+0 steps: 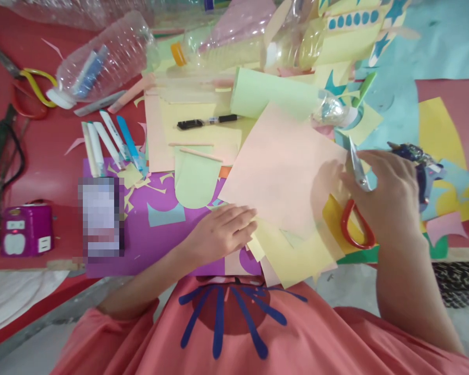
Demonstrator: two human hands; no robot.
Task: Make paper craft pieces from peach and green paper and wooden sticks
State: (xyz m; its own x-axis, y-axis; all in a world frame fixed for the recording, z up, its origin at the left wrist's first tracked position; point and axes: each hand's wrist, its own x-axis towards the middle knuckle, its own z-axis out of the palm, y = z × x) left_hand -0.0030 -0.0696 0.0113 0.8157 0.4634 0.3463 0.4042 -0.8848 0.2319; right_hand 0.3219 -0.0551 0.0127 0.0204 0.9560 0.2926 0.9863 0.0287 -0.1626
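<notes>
My right hand is closed around a pair of scissors, blades pointing up and away, with one red handle loop below the fingers. Just left of it lies a large pale pink sheet of paper, tilted over other papers. At the near-left edge of that sheet, my left hand rests palm down with its fingers stretched out. Yellow paper shows beneath the pink sheet. Close to the left hand are a light green rounded paper piece and a blue paper scrap.
Clear plastic bottles lie along the back, near a rolled green sheet. Several markers, a black pen and a phone are on the left. A purple box and yellow-handled scissors sit farther left.
</notes>
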